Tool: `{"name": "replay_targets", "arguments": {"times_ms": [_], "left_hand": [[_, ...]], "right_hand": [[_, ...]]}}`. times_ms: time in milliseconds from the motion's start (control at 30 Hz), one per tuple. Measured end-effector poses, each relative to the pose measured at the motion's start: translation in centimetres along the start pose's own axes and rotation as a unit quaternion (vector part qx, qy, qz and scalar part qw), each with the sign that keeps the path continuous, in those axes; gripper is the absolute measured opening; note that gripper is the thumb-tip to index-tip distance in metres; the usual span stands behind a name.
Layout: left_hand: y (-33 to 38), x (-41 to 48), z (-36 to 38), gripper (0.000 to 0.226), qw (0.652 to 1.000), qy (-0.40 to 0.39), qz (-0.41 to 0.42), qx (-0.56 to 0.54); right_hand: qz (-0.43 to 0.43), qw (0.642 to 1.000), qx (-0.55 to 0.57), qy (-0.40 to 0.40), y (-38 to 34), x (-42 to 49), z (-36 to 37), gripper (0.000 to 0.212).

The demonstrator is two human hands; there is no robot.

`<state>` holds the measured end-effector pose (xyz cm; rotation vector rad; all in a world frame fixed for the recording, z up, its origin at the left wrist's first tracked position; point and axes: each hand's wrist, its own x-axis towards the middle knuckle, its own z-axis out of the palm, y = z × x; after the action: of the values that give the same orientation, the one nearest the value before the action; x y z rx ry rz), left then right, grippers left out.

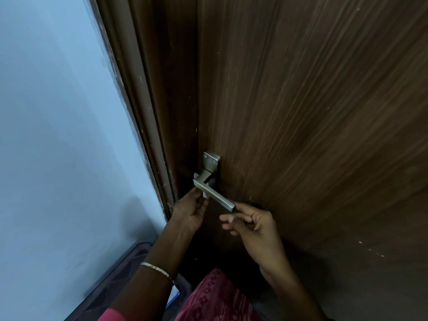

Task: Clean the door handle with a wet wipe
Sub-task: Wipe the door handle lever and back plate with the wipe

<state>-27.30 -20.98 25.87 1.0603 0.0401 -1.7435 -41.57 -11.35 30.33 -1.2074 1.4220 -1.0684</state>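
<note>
Pinching a small white wet wipe [205, 195] in my left hand [191, 210] under the door handle [214, 195] near its pivot | right hand [251, 224] loosely curled, holding nothing, fingertips at the lever's free end | handle on brown door [312, 112]

I saw the door handle [214, 193] on the door [312, 112], near its left edge, frame [148, 100] and wall [58, 112] further left. My left hand [191, 210] sat under the lever's inner end, wipe [205, 195] between fingers and lever. Right hand [251, 224] just below the lever's free tip.
</note>
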Motion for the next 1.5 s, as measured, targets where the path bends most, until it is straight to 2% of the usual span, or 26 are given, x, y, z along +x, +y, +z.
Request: {"name": "replay_targets", "arguments": {"times_ms": [100, 267, 400, 633, 867, 1000, 1100, 1200, 1267, 1367, 1433, 1500], "left_hand": [[0.1, -0.4, -0.2, 0.017, 1.0, -0.014, 0.001, -0.007], [0.7, -1.0, -0.1, 0.023, 0.996, -0.093, 0.003, -0.011], [1.4, -1.3, -0.1, 0.023, 0.992, -0.119, -0.032, -0.01], [0.8, -2.1, -2.5, 0.019, 0.983, -0.142, -0.067, -0.09], [1.3, -2.4, 0.5, 0.022, 0.994, -0.109, -0.032, 0.002], [1.2, -2.4, -1.4, 0.02, 0.991, -0.126, -0.037, -0.029], [1.2, -2.4, -2.7, 0.014, 0.994, -0.109, -0.008, -0.014], [1.0, -2.3, -3.0, 0.013, 0.988, -0.077, 0.111, 0.076], [0.9, -2.4, -2.8, 0.011, 0.95, -0.021, 0.25, 0.187], [1.0, -2.6, -2.0, 0.017, 0.806, 0.101, 0.443, 0.379], [1.2, -3.0, -1.3, 0.02, 0.733, 0.106, 0.504, 0.444], [1.4, -3.3, -1.0, 0.022, 0.676, 0.091, 0.547, 0.485]], "right_hand": [[-0.001, 1.0, 0.001, -0.001, -0.1, 0.0, -0.1, 0.049], [0.0, 1.0, -0.004, -0.001, 0.2, 0.2, -0.2, 0.04], [-0.004, 1.0, -0.003, 0.001, 0.1, 0.3, 0.0, 0.048], [0.001, 1.0, -0.013, -0.01, -0.1, 0.0, -0.2, 0.043], [0.001, 1.0, -0.024, -0.012, -0.1, -0.1, 0.0, 0.043], [0.003, 1.0, -0.019, -0.011, 0.0, -0.1, 0.0, 0.045], [0.005, 1.0, -0.016, -0.013, 0.0, 0.0, -0.1, 0.043], [0.007, 1.0, -0.013, -0.014, 0.0, 0.0, -0.2, 0.042], [0.007, 1.0, -0.014, -0.012, 0.0, -0.1, -0.2, 0.041], [0.009, 1.0, -0.017, -0.014, 0.1, -0.1, -0.2, 0.038], [0.01, 1.0, -0.016, -0.013, 0.1, -0.1, -0.2, 0.037], [0.012, 1.0, -0.012, -0.01, 0.1, 0.0, -0.1, 0.035]]}}
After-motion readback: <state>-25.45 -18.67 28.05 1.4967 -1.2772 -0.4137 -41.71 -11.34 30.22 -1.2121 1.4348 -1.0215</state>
